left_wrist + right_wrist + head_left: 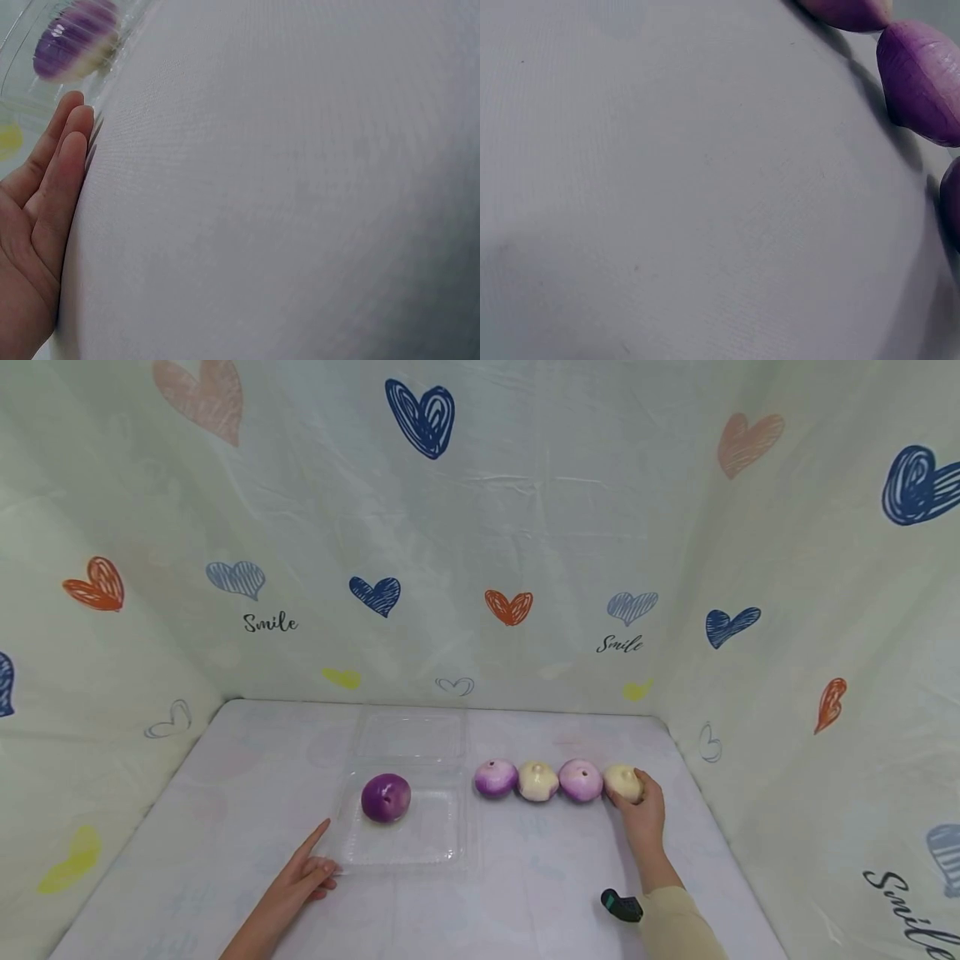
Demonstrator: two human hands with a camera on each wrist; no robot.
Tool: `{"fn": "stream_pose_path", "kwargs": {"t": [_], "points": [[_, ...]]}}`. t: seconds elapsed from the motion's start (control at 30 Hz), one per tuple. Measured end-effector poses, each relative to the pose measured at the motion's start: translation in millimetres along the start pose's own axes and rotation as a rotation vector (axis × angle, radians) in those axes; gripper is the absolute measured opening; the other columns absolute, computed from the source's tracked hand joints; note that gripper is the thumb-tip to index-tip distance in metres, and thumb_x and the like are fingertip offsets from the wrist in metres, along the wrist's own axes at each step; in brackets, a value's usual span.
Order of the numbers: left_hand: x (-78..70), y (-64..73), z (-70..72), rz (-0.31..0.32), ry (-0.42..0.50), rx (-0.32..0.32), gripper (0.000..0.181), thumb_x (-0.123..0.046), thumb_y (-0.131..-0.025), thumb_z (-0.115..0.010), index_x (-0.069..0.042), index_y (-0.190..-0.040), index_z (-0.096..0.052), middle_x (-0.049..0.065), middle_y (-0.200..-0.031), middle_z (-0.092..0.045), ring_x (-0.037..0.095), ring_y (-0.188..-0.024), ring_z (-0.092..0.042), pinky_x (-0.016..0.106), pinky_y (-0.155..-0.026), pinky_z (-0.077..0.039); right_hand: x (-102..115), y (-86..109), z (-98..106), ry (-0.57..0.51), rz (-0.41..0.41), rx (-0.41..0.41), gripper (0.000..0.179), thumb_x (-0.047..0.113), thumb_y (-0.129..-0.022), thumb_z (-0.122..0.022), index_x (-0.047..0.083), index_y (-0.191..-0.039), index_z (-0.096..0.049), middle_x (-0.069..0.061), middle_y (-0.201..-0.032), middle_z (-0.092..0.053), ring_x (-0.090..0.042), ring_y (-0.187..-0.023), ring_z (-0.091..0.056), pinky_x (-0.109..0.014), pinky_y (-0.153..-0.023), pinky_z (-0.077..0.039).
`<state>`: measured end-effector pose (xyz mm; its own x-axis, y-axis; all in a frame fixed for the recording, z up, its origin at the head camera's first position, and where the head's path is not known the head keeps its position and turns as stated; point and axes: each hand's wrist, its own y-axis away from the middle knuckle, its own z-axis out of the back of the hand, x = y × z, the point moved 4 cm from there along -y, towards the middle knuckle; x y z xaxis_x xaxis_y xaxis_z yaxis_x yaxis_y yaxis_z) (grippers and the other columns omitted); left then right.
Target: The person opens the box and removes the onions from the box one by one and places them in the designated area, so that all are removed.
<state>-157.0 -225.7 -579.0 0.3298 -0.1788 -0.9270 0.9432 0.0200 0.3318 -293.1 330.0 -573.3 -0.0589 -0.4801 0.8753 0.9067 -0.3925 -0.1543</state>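
A clear plastic clamshell container (408, 860) lies with its lid folded back on the table. Inside its left half sits a dark purple onion (386, 798), also visible through the plastic in the left wrist view. My left hand (298, 875) is at the container's front left corner, index finger extended and the other fingers relaxed. To the right of the container, several onions stand in a row: a purple one (496, 778), a pale one (537, 782) and a pinkish one (581, 780). At the row's right end my right hand (642, 810) grips a pale yellow onion (622, 782).
A dark green and black strap-like object (622, 906) shows beside the right sleeve (675, 918). White cloth covers the table (540, 893). Heart-printed curtains (562, 527) close in the back and both sides.
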Motion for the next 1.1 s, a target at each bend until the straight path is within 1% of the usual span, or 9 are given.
{"fn": "stream_pose_path", "kwargs": {"t": [0.17, 0.33, 0.47, 0.67, 0.8, 0.9, 1.0, 1.1], "points": [[1.2, -0.6, 0.4, -0.003, 0.002, -0.007, 0.070, -0.015, -0.099, -0.056, -0.018, -0.157, -0.018, 0.012, -0.098, -0.064, 0.019, -0.084, -0.060, 0.028, -0.072, -0.050, 1, -0.7, -1, -0.002, -0.009, 0.012, 0.066, 0.001, -0.082, -0.076, -0.011, -0.137, -0.042, -0.032, -0.141, -0.037, -0.045, -0.135, -0.031, -0.054, -0.110, -0.023], [1.3, -0.9, 0.4, -0.008, 0.005, -0.010, 0.069, -0.014, -0.099, -0.056, -0.018, -0.157, -0.019, 0.012, -0.098, -0.064, 0.019, -0.083, -0.060, 0.028, -0.072, -0.050, 0, -1.6, -1, 0.002, -0.002, 0.026, 0.067, 0.001, -0.082, -0.076, -0.011, -0.137, -0.042, -0.033, -0.143, -0.036, -0.045, -0.136, -0.029, -0.054, -0.110, -0.023], [0.8, -1.2, 0.4, -0.016, 0.011, -0.002, 0.069, -0.014, -0.099, -0.056, -0.017, -0.157, -0.019, 0.013, -0.098, -0.064, 0.019, -0.083, -0.060, 0.028, -0.072, -0.050, 1, -2.2, -1, 0.004, 0.016, 0.030, 0.066, 0.001, -0.081, -0.076, -0.012, -0.136, -0.043, -0.034, -0.143, -0.036, -0.046, -0.136, -0.028, -0.054, -0.111, -0.022], [2.3, -1.9, 0.7, -0.013, 0.013, -0.003, 0.069, -0.015, -0.099, -0.056, -0.017, -0.157, -0.018, 0.012, -0.098, -0.063, 0.019, -0.083, -0.060, 0.028, -0.072, -0.050, 5, -2.3, 2, 0.046, 0.061, 0.030, 0.065, 0.004, -0.080, -0.078, -0.012, -0.134, -0.045, -0.035, -0.140, -0.038, -0.048, -0.134, -0.030, -0.055, -0.110, -0.021], [3.0, -2.3, 0.7, -0.004, 0.007, -0.006, 0.069, -0.015, -0.099, -0.056, -0.017, -0.157, -0.018, 0.012, -0.098, -0.064, 0.019, -0.083, -0.060, 0.028, -0.072, -0.050, 14, 0.9, 8, 0.052, 0.070, 0.028, 0.067, 0.006, -0.080, -0.078, -0.009, -0.136, -0.046, -0.033, -0.143, -0.035, -0.048, -0.135, -0.028, -0.056, -0.111, -0.019], [2.8, -1.8, 0.8, -0.003, 0.004, -0.003, 0.070, -0.015, -0.099, -0.056, -0.016, -0.157, -0.017, 0.011, -0.098, -0.064, 0.019, -0.083, -0.060, 0.028, -0.071, -0.050, 24, 4.0, 11, 0.033, 0.075, 0.023, 0.066, 0.005, -0.080, -0.078, -0.006, -0.137, -0.046, -0.030, -0.145, -0.034, -0.047, -0.136, -0.026, -0.055, -0.112, -0.018], [2.5, -1.3, 0.8, -0.006, 0.001, 0.001, 0.071, -0.016, -0.099, -0.056, -0.017, -0.157, -0.016, 0.011, -0.098, -0.064, 0.019, -0.084, -0.059, 0.028, -0.072, -0.050, 36, 6.9, 12, 0.010, 0.100, 0.006, 0.065, 0.004, -0.079, -0.077, -0.005, -0.136, -0.048, -0.029, -0.143, -0.037, -0.046, -0.136, -0.028, -0.054, -0.112, -0.019], [1.1, -0.5, 0.4, 0.006, 0.005, -0.003, 0.070, -0.018, -0.099, -0.057, -0.018, -0.157, -0.018, 0.010, -0.098, -0.064, 0.019, -0.084, -0.060, 0.027, -0.072, -0.050, 48, 10.8, 10, -0.029, 0.119, -0.009, 0.062, 0.002, -0.078, -0.078, -0.005, -0.134, -0.050, -0.028, -0.140, -0.040, -0.044, -0.134, -0.032, -0.054, -0.110, -0.022]]}}
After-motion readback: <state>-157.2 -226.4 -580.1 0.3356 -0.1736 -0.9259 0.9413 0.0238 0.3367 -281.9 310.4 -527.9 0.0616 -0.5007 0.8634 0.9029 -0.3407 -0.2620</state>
